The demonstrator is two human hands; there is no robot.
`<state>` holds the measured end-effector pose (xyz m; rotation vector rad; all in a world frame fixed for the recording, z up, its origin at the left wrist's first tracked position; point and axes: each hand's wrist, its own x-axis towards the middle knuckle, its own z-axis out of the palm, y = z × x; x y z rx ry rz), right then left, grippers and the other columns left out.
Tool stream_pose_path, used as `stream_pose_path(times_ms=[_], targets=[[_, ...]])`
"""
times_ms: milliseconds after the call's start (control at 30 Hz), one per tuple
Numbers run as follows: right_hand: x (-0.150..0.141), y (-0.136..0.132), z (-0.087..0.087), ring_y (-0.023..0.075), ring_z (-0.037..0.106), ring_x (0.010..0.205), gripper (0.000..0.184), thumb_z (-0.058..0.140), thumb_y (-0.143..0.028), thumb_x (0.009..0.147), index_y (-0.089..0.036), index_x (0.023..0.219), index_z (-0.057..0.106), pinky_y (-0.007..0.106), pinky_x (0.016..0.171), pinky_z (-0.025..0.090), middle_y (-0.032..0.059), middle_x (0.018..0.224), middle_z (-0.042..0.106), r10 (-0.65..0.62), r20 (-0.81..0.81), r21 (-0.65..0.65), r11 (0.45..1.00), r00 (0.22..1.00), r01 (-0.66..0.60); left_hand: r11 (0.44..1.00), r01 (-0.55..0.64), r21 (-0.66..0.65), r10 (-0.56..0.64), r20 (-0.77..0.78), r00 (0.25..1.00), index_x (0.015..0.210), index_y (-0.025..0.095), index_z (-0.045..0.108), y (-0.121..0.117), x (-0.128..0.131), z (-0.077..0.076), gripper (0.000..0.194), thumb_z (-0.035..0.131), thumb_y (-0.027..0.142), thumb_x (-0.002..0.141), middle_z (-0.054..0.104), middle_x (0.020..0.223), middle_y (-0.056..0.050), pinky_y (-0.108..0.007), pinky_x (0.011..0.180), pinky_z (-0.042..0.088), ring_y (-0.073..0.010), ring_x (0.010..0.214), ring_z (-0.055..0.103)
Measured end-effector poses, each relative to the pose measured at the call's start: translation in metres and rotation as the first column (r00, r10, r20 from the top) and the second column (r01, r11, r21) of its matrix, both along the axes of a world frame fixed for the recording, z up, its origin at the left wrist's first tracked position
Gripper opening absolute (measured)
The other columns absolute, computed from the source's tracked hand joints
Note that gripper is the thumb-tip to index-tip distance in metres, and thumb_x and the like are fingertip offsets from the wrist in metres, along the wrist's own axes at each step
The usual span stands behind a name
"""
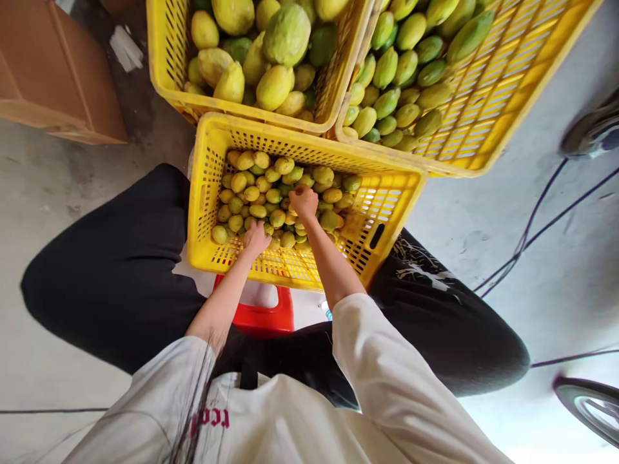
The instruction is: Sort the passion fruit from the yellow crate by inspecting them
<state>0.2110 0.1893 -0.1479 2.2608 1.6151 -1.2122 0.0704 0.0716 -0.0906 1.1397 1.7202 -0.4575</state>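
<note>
A yellow plastic crate (207, 193) between my knees holds several small yellow-green fruits (251, 193). My left hand (255, 237) reaches into its near side, fingers curled down among the fruits. My right hand (304, 201) is in the middle of the crate, closed in a loose fist over the fruits; what it holds is hidden.
Two more yellow crates stand behind: one (164, 58) with large yellow-green fruits, one (503, 84) with green mangoes. A red stool (264, 316) sits under the near crate. A cardboard box (53, 64) is at far left. Cables (532, 232) and wheels (590, 403) lie on the right floor.
</note>
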Motion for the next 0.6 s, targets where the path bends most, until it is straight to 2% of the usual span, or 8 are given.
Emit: stream_pose_path(times_ms=[167, 333, 467, 600], targets=[[-0.017, -0.002, 0.004, 0.0421, 0.072, 0.129, 0.049, 0.068, -0.026, 0.104, -0.016, 0.151, 0.065, 0.05, 0.106, 0.057, 0.0226, 0.136, 0.08, 0.066, 0.126, -0.062, 0.996, 0.99, -0.058, 1.0, -0.025, -0.007, 0.025, -0.019, 1.0, 0.164, 0.017, 0.055, 0.001, 0.002, 0.002, 0.057, 0.057, 0.033, 0.109, 0.055, 0.165, -0.023, -0.046, 0.112, 0.06, -0.0384, 0.132, 0.075], [-0.015, -0.01, 0.001, 0.0356, 0.069, 0.126, 0.045, 0.06, -0.032, 0.111, -0.017, 0.154, 0.059, 0.044, 0.108, 0.052, 0.0165, 0.131, 0.08, 0.038, 0.058, -0.037, 0.999, 0.998, -0.036, 0.999, -0.034, 0.01, 0.034, -0.023, 0.999, 0.162, 0.018, 0.056, 0.0, 0.003, -0.001, 0.056, 0.058, 0.033, 0.109, 0.057, 0.163, -0.022, -0.045, 0.112, 0.06, -0.0375, 0.132, 0.075], [-0.014, -0.007, -0.01, 0.0349, 0.064, 0.13, 0.049, 0.061, -0.042, 0.115, -0.012, 0.152, 0.054, 0.044, 0.11, 0.049, 0.0218, 0.139, 0.071, -0.018, -0.016, -0.051, 0.999, 1.0, 0.017, 0.999, -0.04, 0.012, 0.04, -0.03, 0.999, 0.162, 0.02, 0.057, -0.002, 0.003, -0.003, 0.055, 0.059, 0.032, 0.108, 0.058, 0.162, -0.02, -0.045, 0.112, 0.06, -0.0369, 0.131, 0.075], [-0.027, 0.002, -0.032, 0.0438, 0.062, 0.132, 0.052, 0.068, -0.049, 0.11, -0.014, 0.147, 0.057, 0.054, 0.109, 0.052, 0.0254, 0.134, 0.067, -0.154, 0.002, -0.035, 0.987, 0.988, 0.154, 0.999, -0.032, 0.023, 0.033, -0.034, 0.999, 0.162, 0.021, 0.057, -0.004, 0.003, -0.005, 0.054, 0.061, 0.034, 0.109, 0.058, 0.161, -0.02, -0.044, 0.11, 0.061, -0.036, 0.129, 0.076]])
